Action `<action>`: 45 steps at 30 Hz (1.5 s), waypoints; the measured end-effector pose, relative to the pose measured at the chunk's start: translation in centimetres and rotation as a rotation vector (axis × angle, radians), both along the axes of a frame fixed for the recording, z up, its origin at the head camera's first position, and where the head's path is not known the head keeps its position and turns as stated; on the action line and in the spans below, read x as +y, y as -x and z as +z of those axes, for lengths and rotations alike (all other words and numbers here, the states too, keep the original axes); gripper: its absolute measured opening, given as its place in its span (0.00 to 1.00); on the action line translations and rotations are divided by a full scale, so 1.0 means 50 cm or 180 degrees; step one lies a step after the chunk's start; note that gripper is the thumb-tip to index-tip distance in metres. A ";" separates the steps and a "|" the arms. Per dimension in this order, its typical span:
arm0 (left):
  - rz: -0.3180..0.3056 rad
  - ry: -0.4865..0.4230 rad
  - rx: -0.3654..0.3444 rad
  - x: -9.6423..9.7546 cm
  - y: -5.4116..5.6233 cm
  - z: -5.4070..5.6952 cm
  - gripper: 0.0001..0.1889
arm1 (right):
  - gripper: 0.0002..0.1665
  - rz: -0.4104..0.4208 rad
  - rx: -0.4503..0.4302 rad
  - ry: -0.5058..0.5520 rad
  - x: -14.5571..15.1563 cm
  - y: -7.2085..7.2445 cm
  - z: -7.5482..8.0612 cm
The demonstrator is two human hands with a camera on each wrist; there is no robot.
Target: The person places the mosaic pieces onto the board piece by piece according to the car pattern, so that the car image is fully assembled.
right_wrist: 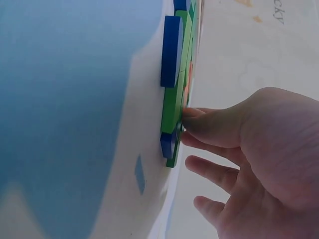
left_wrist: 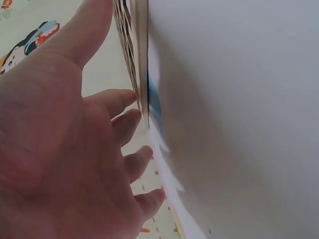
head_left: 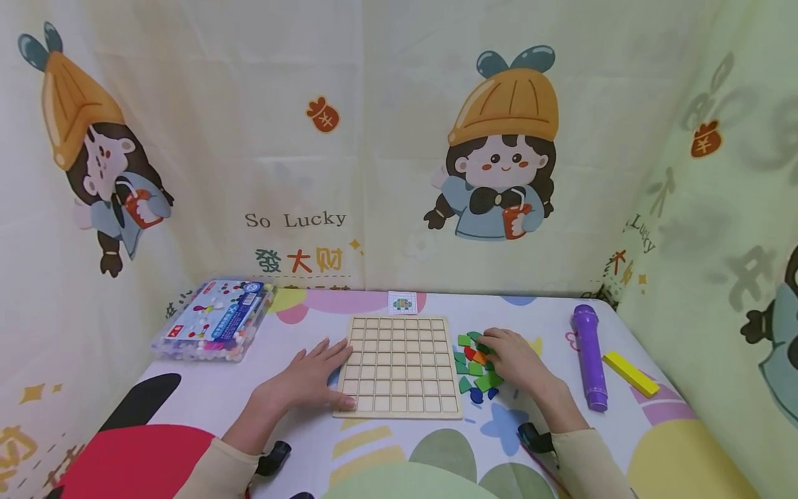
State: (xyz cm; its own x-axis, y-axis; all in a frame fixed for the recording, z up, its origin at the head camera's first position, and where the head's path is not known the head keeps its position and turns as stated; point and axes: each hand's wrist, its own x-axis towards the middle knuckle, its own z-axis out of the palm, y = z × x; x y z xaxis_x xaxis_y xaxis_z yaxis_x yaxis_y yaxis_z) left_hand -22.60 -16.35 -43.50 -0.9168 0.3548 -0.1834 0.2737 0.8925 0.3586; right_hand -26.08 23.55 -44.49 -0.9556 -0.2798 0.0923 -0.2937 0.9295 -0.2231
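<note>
The left hand [head_left: 312,381] is being rested flat, fingers spread and straight, against the left edge of the wooden grid board [head_left: 400,365]; nothing is being held. In the left wrist view the fingertips [left_wrist: 130,97] are being shown touching the board's edge [left_wrist: 141,59], a contact only suggested in the head view. The right hand [head_left: 512,358] is being laid over the pile of coloured tiles [head_left: 475,367] just beside the board at 3 o'clock. Only the right wrist view is showing its fingertips [right_wrist: 192,117] pressing on a green tile [right_wrist: 172,112], with a blue tile [right_wrist: 171,50] lying beside it; whether anything is being pinched cannot be told. Farther out at 3 o'clock, a purple marker [head_left: 589,357] and a yellow block [head_left: 630,373] are being seen. At 12 o'clock a small card [head_left: 402,302] is lying, and at 10 o'clock a clear plastic case [head_left: 215,319].
</note>
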 end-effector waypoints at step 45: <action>-0.0153 -0.0041 -0.0051 -0.007 0.004 -0.004 0.61 | 0.12 -0.0417 -0.0260 0.0397 -0.025 0.045 0.005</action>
State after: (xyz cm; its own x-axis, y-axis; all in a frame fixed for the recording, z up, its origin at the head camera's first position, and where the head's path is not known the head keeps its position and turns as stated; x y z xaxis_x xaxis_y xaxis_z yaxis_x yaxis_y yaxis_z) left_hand -22.77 -16.69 -43.70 -0.8955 0.4010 -0.1931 0.3104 0.8736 0.3747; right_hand -28.32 22.28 -44.22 -0.9888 -0.1438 0.0392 -0.1483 0.9223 -0.3570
